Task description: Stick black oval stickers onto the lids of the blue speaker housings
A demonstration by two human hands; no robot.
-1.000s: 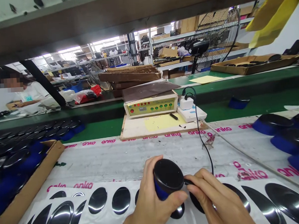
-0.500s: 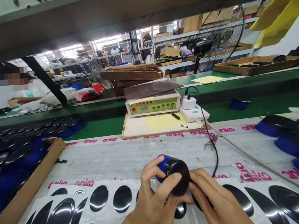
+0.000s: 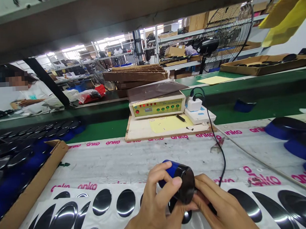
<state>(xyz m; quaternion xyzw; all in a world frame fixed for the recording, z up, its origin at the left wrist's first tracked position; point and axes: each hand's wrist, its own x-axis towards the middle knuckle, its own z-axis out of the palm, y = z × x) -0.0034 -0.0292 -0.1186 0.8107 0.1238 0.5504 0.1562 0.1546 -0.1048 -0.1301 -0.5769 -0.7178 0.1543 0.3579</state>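
Note:
My left hand [image 3: 160, 200] grips a short blue-and-black cylindrical housing [image 3: 186, 183], fingers on its blue side and thumb near the rim of its black end. The housing is tilted, with that black end turned to the right. My right hand [image 3: 220, 202] is closed in a pinch against the housing's right edge. Whatever its fingertips hold is hidden; a dark shape shows under the fingers. Below both hands lie white sheets bearing glossy black oval stickers [image 3: 125, 202].
A carton of blue-and-black housings [image 3: 18, 160] stands left; more housings [image 3: 285, 125] sit right. A control box [image 3: 157, 105] and a white power strip [image 3: 201, 115] are ahead, with a black cable [image 3: 218, 141] running toward me. A co-worker [image 3: 29, 87] sits far left.
My left hand has turned the housing, so its black end now faces more to the right. My right hand stays pinched at its edge, and the view has shifted slightly.

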